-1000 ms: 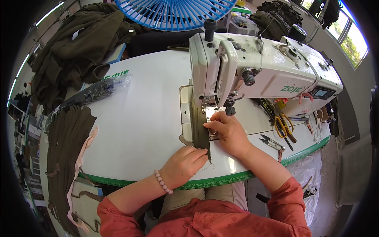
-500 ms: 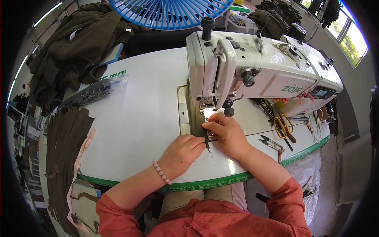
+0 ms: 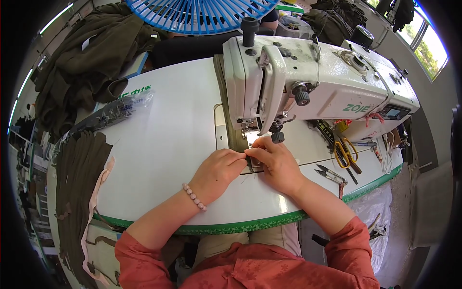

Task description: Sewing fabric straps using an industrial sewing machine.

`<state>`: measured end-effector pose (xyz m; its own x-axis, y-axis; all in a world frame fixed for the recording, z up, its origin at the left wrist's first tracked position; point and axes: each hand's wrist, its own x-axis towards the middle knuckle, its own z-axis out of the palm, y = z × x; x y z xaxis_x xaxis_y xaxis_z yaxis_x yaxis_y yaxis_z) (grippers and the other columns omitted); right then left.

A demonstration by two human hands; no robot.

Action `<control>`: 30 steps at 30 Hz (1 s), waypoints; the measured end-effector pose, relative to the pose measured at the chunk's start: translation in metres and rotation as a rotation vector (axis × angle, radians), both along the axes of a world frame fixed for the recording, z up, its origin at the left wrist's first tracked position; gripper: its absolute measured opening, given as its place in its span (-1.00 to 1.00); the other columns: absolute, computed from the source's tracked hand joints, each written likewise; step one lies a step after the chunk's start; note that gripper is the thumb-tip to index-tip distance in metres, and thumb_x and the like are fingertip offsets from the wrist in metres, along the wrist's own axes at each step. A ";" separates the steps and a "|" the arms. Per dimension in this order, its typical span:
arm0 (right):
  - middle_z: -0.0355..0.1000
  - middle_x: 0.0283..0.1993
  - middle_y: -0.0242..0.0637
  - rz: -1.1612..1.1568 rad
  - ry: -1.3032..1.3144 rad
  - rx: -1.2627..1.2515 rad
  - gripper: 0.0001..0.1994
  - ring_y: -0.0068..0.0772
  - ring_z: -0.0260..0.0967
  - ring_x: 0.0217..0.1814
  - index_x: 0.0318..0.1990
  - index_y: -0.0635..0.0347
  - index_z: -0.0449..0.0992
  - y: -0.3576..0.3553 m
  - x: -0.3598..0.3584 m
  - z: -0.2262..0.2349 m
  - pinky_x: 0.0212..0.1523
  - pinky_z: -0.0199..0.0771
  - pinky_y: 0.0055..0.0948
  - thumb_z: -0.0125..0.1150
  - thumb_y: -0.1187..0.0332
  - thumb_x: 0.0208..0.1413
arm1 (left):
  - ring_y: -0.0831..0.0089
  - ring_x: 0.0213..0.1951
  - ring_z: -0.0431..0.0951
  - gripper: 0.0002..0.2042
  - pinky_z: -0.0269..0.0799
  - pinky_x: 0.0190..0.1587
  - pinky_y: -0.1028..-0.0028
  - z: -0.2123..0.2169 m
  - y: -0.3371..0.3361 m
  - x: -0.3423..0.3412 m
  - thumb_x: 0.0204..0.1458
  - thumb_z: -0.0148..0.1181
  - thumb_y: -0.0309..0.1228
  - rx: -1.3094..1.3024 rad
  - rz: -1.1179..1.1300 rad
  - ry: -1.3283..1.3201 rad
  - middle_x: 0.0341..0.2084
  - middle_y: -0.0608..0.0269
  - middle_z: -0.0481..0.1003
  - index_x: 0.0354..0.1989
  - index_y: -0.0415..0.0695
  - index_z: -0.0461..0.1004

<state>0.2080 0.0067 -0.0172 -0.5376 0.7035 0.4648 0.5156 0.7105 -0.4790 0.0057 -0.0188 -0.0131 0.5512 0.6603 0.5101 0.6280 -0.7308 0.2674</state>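
Step in hand: olive fabric strip [image 3: 234,137] pinched flat by left hand [image 3: 219,172] and right hand [image 3: 275,164] before sewing machine [image 3: 313,86], near bench [image 3: 168,144] front edge. Next likely required: straight, steady feeding.

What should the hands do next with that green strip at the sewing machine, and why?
Probably ease the strip a little further under the needle. The left hand and right hand meet fingertip to fingertip on its near end, just in front of the presser foot, and the rest of it already runs out behind the sewing machine. Only that short end looks left to feed.
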 end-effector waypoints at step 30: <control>0.36 -0.05 -0.32 -0.068 -0.157 0.078 -0.53 -0.19 0.35 -0.19 -0.06 0.08 0.49 -0.003 0.001 0.003 -0.18 0.37 -0.33 0.14 0.62 -0.26 | 0.31 -0.25 0.47 -0.87 0.44 -0.16 0.35 -0.006 0.030 0.002 -0.08 0.20 -0.54 -0.040 0.061 -0.106 -0.30 0.31 0.44 -0.33 -0.17 0.45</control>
